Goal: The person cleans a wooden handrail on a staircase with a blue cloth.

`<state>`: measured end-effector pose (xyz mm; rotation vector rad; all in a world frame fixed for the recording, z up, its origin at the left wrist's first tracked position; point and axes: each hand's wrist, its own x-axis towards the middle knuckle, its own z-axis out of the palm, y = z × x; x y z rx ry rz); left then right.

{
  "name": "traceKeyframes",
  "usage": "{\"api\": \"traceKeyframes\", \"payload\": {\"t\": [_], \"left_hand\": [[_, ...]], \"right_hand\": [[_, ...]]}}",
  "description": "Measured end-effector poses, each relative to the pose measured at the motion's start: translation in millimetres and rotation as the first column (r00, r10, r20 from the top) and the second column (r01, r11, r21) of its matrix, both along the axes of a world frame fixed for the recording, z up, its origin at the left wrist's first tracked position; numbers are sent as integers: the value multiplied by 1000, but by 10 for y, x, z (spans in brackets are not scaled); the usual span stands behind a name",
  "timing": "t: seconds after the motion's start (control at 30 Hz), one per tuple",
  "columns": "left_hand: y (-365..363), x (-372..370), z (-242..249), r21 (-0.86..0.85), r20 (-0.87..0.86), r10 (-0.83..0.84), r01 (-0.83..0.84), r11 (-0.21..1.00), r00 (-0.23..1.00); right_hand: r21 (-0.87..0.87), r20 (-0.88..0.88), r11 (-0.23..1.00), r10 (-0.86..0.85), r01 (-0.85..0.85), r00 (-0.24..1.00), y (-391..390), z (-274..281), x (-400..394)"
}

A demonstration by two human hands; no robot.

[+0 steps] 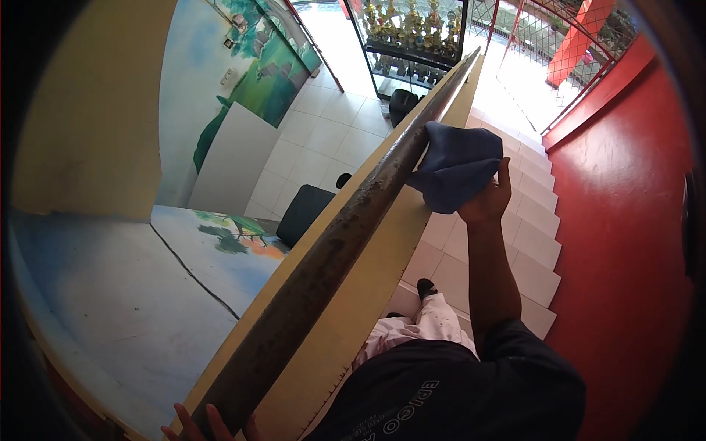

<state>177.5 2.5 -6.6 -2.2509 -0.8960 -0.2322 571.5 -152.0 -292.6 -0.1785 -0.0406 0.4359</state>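
Observation:
My right hand (491, 195) holds a folded blue cloth (460, 162), its palm below the cloth and its fingers partly hidden by it. The cloth's left edge lies against or right beside the dark metal handrail (331, 257), toward its upper part. The rail's surface looks worn and patchy. At the bottom edge of the view, my left hand (209, 426) rests at the lower end of the rail, with its fingers spread around it and nothing held besides the rail. Part of this hand is cut off by the frame.
The rail runs along a yellow half wall (382, 272). White tiled stairs (526, 242) descend beside a red wall (625, 220). Beyond stand a trophy cabinet (415, 33), a dark chair (305, 213) and a painted wall (198, 88). A mesh gate (544, 51) is at the top right.

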Motion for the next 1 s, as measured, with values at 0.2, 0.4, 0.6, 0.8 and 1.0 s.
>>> {"api": "traceKeyframes", "payload": {"t": [0.2,0.4,0.6,0.8,1.0], "left_hand": [[16,-33,1,13,-30,1,0,1000,1000],[-2,-11,4,-3,-18,8,-8,1000,1000],[12,-13,15,-59,30,-38,40,997,999],[-14,-2,9,-20,-7,22,-22,1000,1000],[10,-5,-14,-5,17,0,0,1000,1000]], "right_hand": [[-45,87,999,27,-23,996,-183,-361,8],[102,94,993,43,-53,995,-168,-240,-116],[168,147,974,125,-150,981,-155,-145,-167],[-190,-152,979,44,-73,987,-123,-248,-109],[23,57,995,92,-94,994,-171,-218,-171]]}}
